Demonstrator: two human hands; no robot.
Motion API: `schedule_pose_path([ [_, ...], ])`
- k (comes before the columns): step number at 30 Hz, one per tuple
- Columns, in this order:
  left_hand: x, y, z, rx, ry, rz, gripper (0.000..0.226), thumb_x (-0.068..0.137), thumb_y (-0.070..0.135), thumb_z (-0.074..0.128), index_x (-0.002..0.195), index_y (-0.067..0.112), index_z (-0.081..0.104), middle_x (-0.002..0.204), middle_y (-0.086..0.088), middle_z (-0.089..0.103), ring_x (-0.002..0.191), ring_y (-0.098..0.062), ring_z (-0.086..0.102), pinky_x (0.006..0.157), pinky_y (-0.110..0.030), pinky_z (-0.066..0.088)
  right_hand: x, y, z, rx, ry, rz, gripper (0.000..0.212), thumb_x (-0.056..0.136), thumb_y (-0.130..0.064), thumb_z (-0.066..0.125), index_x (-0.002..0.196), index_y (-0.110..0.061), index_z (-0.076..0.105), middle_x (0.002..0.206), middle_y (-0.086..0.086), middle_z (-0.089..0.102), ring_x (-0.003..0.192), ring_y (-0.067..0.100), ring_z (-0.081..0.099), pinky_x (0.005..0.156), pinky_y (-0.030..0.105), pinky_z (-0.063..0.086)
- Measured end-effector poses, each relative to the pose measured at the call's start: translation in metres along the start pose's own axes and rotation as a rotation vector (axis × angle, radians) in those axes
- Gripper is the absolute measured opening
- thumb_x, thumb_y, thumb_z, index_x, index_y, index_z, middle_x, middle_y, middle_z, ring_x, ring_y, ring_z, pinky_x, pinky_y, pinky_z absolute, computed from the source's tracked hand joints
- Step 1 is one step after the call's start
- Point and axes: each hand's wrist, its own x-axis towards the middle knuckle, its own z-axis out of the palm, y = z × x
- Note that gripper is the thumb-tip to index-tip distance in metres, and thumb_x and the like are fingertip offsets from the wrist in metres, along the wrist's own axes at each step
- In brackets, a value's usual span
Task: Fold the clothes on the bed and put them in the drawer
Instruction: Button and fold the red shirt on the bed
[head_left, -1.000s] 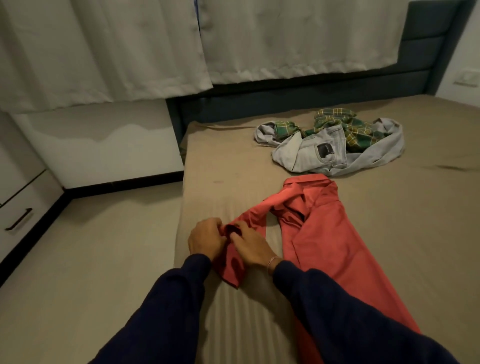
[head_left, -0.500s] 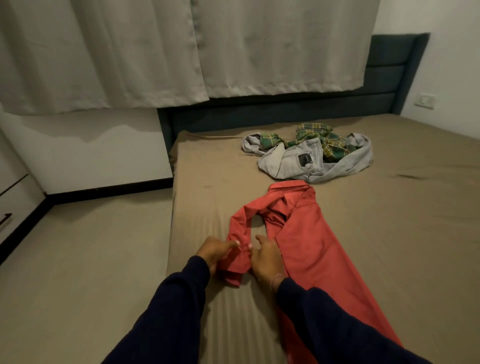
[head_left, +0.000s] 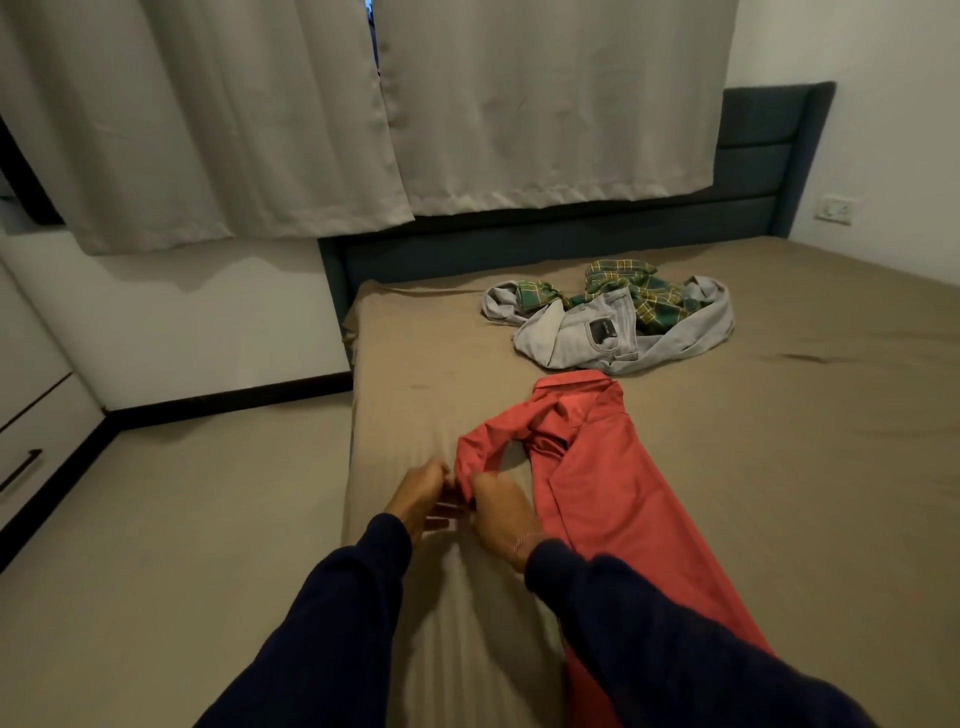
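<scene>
shirt (head_left: 613, 483) flat on bed (head_left: 779, 467) for folding | left hand (head_left: 415, 493), right hand (head_left: 501, 512) pinch its sleeve end to straighten it | jeans (head_left: 597, 338) beyond shirt, waiting

Red cloth shirt (head_left: 613, 483): smooth woven fabric, faint sheen along the folds. Beige bed sheet (head_left: 779, 441): matt cloth, fine woven stripes near the front edge. Pale grey denim jeans (head_left: 571, 338): coarser cloth, dark patch at the waistband, material not discernible. Green plaid cloth garment (head_left: 649, 296): soft, crumpled. Grey curtains (head_left: 519, 104): heavy matt fabric. Dark blue headboard (head_left: 753, 135): upholstered, matt. White drawer front (head_left: 47, 426): smooth, dark handle. Navy sleeves (head_left: 337, 623): matt knit.
</scene>
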Motion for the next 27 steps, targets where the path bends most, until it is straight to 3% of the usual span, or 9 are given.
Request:
schedule_pose_path([
  [3, 0.005, 0.014, -0.004, -0.076, 0.038, 0.06, 0.043, 0.102, 0.021, 0.031, 0.097, -0.001, 0.068, 0.097, -0.019, 0.074, 0.088, -0.03, 0.065, 0.089, -0.042, 0.052, 0.032, -0.025, -0.077, -0.018, 0.077, -0.003, 0.014, 0.09, -0.007, 0.054, 0.091, -0.001, 0.066, 0.098, 0.024, 0.068, 0.09, 0.04, 0.064, 0.064, 0.036, 0.041],
  [7, 0.006, 0.04, 0.015, 0.106, -0.002, 0.176, 0.024, 0.098, 0.01, 0.049, 0.102, -0.003, 0.069, 0.1, -0.019, 0.072, 0.081, -0.024, 0.061, 0.073, -0.033, 0.05, 0.072, -0.061, -0.188, 0.021, 0.183, 0.03, 0.021, 0.089, -0.02, 0.063, 0.071, -0.011, 0.06, 0.081, 0.014, 0.063, 0.08, 0.03, 0.063, 0.064, 0.033, 0.043],
  [10, 0.012, 0.058, 0.031, 0.318, -0.029, 0.344, 0.026, 0.097, 0.005, 0.048, 0.095, -0.003, 0.073, 0.101, -0.018, 0.073, 0.083, -0.023, 0.063, 0.08, -0.032, 0.053, 0.098, -0.081, -0.267, 0.111, 0.316, 0.08, 0.022, 0.084, -0.024, 0.069, 0.098, -0.007, 0.07, 0.102, 0.014, 0.07, 0.093, 0.03, 0.068, 0.08, 0.037, 0.058],
  [12, 0.014, 0.064, 0.042, 0.479, -0.025, 0.425, 0.028, 0.095, 0.006, 0.047, 0.095, -0.001, 0.074, 0.105, -0.015, 0.074, 0.095, -0.027, 0.067, 0.09, -0.035, 0.054, 0.106, -0.088, -0.309, 0.09, 0.379, 0.077, 0.032, 0.084, -0.022, 0.071, 0.111, -0.005, 0.069, 0.111, 0.015, 0.07, 0.102, 0.031, 0.067, 0.09, 0.042, 0.058],
  [14, 0.016, 0.069, 0.054, 0.611, -0.022, 0.477, 0.028, 0.093, 0.003, 0.045, 0.097, -0.001, 0.073, 0.108, -0.014, 0.072, 0.102, -0.031, 0.066, 0.087, -0.034, 0.053, 0.11, -0.09, -0.346, 0.044, 0.452, 0.062, 0.036, 0.084, -0.022, 0.074, 0.115, -0.006, 0.068, 0.113, 0.014, 0.069, 0.103, 0.03, 0.067, 0.089, 0.041, 0.058],
  [17, 0.029, 0.068, 0.075, 0.795, -0.03, 0.538, 0.027, 0.094, 0.005, 0.042, 0.106, 0.0, 0.066, 0.113, -0.017, 0.069, 0.102, -0.037, 0.064, 0.086, -0.04, 0.052, 0.108, -0.075, -0.383, -0.032, 0.542, 0.058, 0.032, 0.083, -0.022, 0.076, 0.112, -0.008, 0.07, 0.109, 0.01, 0.069, 0.098, 0.027, 0.066, 0.084, 0.036, 0.059],
  [22, 0.07, 0.048, 0.107, 0.954, -0.06, 0.527, 0.028, 0.095, 0.013, 0.047, 0.12, 0.009, 0.058, 0.124, -0.015, 0.062, 0.113, -0.035, 0.062, 0.095, -0.045, 0.05, 0.094, -0.029, -0.409, -0.067, 0.632, 0.071, 0.029, 0.08, -0.032, 0.076, 0.098, -0.009, 0.074, 0.097, 0.009, 0.072, 0.087, 0.026, 0.068, 0.079, 0.04, 0.061],
  [25, 0.082, 0.047, 0.13, 0.971, -0.076, 0.535, 0.038, 0.097, 0.011, 0.045, 0.133, 0.001, 0.048, 0.139, -0.018, 0.051, 0.129, -0.033, 0.049, 0.107, -0.037, 0.036, 0.086, -0.003, -0.418, 0.038, 0.713, 0.023, 0.024, 0.085, -0.033, 0.072, 0.088, -0.009, 0.074, 0.087, 0.006, 0.072, 0.079, 0.021, 0.068, 0.07, 0.034, 0.06],
  [27, 0.098, 0.041, 0.144, 0.96, -0.064, 0.518, 0.05, 0.105, 0.018, 0.035, 0.15, -0.002, 0.029, 0.157, -0.02, 0.033, 0.145, -0.032, 0.032, 0.118, -0.035, 0.024, 0.084, 0.011, -0.421, 0.222, 0.717, 0.001, 0.014, 0.089, -0.032, 0.072, 0.09, -0.017, 0.072, 0.086, 0.002, 0.071, 0.076, 0.015, 0.067, 0.069, 0.031, 0.061],
])
